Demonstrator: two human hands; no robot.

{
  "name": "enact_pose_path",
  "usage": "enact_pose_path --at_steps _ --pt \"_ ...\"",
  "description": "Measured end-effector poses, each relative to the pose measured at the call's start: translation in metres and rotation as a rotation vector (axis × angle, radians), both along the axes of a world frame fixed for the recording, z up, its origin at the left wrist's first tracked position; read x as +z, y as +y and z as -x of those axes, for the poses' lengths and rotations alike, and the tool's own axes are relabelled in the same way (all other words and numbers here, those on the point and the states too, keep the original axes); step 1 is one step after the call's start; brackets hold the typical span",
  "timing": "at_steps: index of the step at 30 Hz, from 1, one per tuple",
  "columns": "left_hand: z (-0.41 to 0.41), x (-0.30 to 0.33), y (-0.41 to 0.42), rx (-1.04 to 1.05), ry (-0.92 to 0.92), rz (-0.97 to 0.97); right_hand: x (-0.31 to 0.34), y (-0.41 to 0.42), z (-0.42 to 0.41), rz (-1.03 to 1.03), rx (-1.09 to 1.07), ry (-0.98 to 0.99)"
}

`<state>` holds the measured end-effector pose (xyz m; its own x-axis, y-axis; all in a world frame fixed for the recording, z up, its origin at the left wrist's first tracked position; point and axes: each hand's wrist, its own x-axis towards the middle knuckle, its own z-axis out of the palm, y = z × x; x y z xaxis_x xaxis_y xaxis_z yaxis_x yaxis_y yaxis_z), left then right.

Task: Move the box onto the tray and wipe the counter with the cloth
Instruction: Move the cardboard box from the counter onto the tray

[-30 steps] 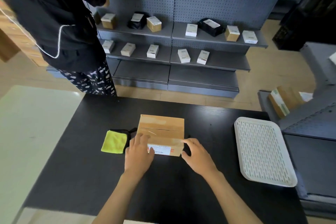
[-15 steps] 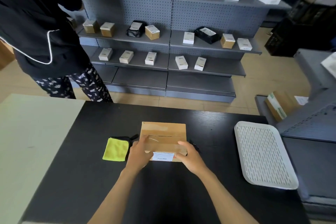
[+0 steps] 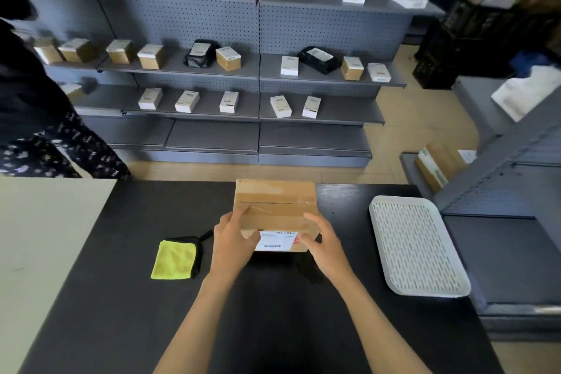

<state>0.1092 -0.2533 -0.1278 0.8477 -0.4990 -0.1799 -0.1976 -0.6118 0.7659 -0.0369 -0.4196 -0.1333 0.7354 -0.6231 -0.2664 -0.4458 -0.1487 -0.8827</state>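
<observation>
Your left hand [image 3: 232,247] and right hand [image 3: 323,247] clamp the near corners of the cardboard box [image 3: 275,209], brown, taped along its seam, with a white barcode label facing you, at center counter [image 3: 121,297]. The white slotted tray [image 3: 455,290] sits at 3 o'clock, the yellow cloth [image 3: 173,259] at 9.

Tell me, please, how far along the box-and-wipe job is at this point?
Nothing is finished yet. In hand: the left hand and right hand grip the cardboard box by its near corners; it looks raised off the black counter. Left to do: set the box on the white tray, which holds nothing, then pick up the yellow cloth, lying untouched, and wipe the counter.
</observation>
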Motion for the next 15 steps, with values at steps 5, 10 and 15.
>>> enact_pose_path --at_steps 5,10,15 --pt "0.025 0.014 -0.055 -0.073 0.011 0.069 0.013 -0.047 0.033 0.041 -0.119 -0.075" --pt "0.057 0.014 -0.120 -0.144 0.022 0.087 0.015 -0.102 0.070 0.119 -0.246 -0.053" --pt "0.098 0.012 -0.193 -0.206 0.038 0.081 0.007 -0.163 0.118 0.085 -0.323 -0.103"
